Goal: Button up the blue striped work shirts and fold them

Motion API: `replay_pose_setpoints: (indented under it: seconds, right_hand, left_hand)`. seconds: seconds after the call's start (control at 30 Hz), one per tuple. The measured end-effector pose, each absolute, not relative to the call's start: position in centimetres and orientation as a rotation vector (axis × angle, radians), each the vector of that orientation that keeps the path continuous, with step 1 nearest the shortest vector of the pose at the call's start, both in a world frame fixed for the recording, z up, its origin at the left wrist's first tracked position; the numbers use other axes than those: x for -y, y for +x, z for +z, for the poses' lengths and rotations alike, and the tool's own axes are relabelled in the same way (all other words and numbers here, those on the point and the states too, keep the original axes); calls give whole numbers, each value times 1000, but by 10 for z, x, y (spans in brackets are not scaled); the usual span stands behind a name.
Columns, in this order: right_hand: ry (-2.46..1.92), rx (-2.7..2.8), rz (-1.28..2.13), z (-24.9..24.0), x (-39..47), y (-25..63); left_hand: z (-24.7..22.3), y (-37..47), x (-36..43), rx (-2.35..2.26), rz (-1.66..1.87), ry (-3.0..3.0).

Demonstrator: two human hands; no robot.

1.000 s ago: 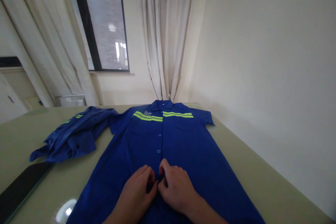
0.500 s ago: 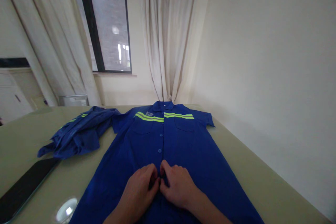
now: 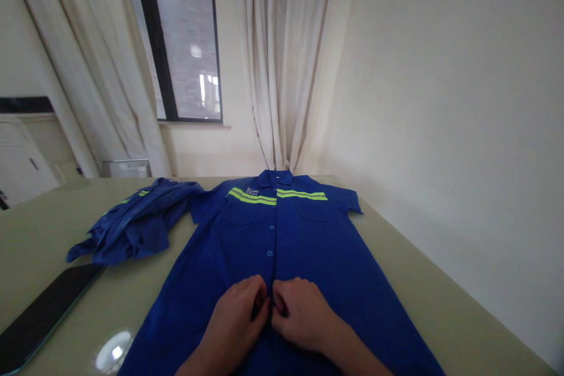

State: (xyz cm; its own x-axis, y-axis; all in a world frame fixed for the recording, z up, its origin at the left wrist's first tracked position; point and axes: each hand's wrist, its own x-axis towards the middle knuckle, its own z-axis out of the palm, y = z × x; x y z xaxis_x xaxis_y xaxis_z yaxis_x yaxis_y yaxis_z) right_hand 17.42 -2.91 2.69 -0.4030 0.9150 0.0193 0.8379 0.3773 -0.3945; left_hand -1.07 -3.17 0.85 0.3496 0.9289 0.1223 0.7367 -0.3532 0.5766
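A blue short-sleeved shirt (image 3: 321, 258) with yellow-green reflective stripes lies face up, collar at the far end, its front placket running down the middle. My left hand (image 3: 240, 317) pinches the shirt's front edge at the lower placket, thumb and fingers together. Close beside it, my right hand (image 3: 304, 314) is closed on the other side of the same opening, fingers curled. The fingertips of both hands nearly meet, and the bit of cloth between them is mostly hidden. Buttons (image 3: 269, 253) show on the placket above my hands.
A crumpled blue garment (image 3: 132, 229) lies at the left, touching the shirt's sleeve. Nearer is a dark flat object (image 3: 48, 311) on the greenish table (image 3: 26, 235). A wall (image 3: 440, 129) borders the table's right side; curtains (image 3: 286, 59) and a window stand behind.
My right index finger has drawn down and curled in closer to the thumb. My left hand has barely moved. The view has shifted slightly.
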Motion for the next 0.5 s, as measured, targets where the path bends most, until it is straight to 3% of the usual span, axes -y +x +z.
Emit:
replay_pose_setpoints:
  seconds: [0.13, 0.37, 0.5]
  right_hand:
    - [-1479, 2290, 590, 27, 28, 178]
    - [-1037, 1601, 1328, 37, 16, 177]
    - [-903, 1383, 1502, 35, 15, 175]
  left_hand:
    - [5, -11, 31, -1426, 668, 2191]
    - [10, -12, 28, -1332, 894, 1953]
    - [11, -11, 27, -1158, 993, 1820]
